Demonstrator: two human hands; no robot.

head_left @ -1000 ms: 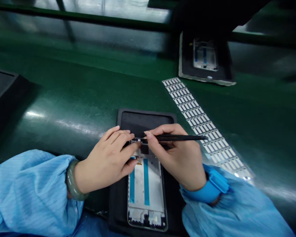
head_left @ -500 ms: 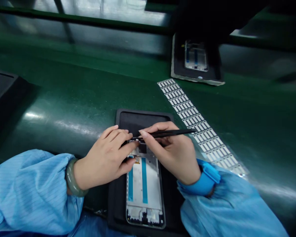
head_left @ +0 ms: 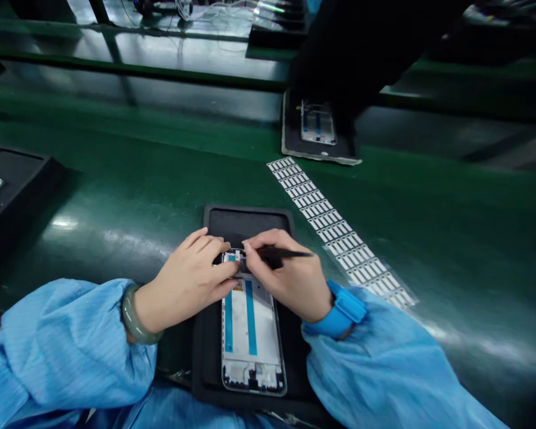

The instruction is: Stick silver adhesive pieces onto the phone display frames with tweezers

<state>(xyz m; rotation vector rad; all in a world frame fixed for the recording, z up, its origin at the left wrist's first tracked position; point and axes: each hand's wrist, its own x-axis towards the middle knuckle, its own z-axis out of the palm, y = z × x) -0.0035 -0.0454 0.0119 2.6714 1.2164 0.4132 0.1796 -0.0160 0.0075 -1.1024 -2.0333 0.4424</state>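
A whitish phone frame (head_left: 263, 325) with two blue strips (head_left: 251, 319) lies, far end beneath the parted-fingered left hand (head_left: 185, 283) and the right hand (head_left: 290, 280) pinching a slim black tool (head_left: 286, 253), in a black tray (head_left: 250, 221) on the green counter (head_left: 129, 196).

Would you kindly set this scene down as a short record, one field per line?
Left hand: fingers at the far end of the phone frame
Right hand: holding a dark slim tool near that same end
Frame position: lying on a black tray, two blue strips running lengthwise
Label sheet: on the green table, right of the tray
Farther back: second phone frame on another tray
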